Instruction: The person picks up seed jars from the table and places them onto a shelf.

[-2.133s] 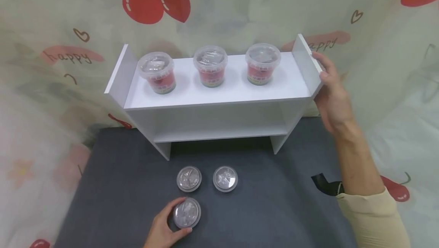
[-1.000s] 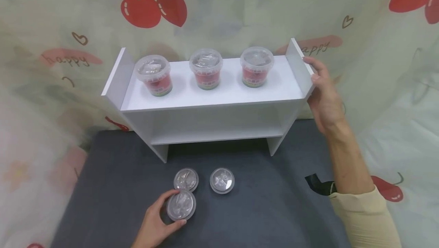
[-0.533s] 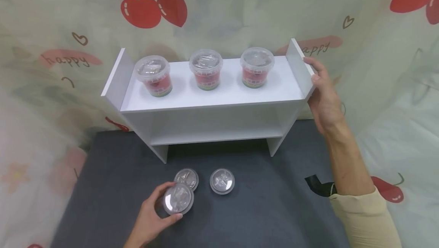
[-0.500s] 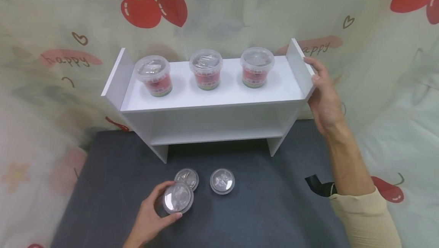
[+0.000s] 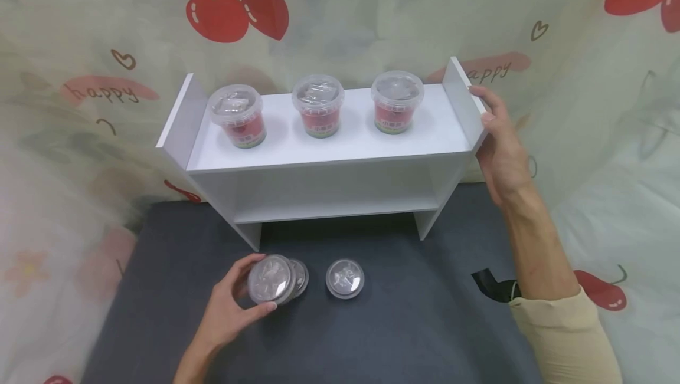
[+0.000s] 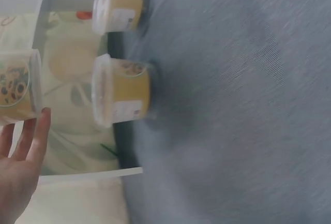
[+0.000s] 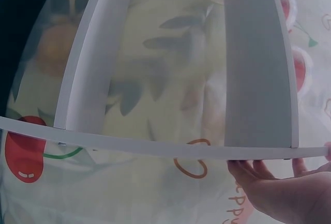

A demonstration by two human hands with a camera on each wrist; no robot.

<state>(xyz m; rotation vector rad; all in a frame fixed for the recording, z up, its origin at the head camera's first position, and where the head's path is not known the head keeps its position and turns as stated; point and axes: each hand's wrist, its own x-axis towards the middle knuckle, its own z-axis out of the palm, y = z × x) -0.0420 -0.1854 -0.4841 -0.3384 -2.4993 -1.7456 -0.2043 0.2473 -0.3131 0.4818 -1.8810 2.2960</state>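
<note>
Yellow lidded cup (image 5: pixel 271 279) is lifted just off the dark mat (image 5: pixel 425 325), left hand (image 5: pixel 231 307) curled round it, right over a second cup (image 5: pixel 298 276). Third cup (image 5: pixel 345 278) sits beside. Right hand (image 5: pixel 499 148) grips the white shelf's (image 5: pixel 329 154) end panel, fingers wrapped over.
</note>
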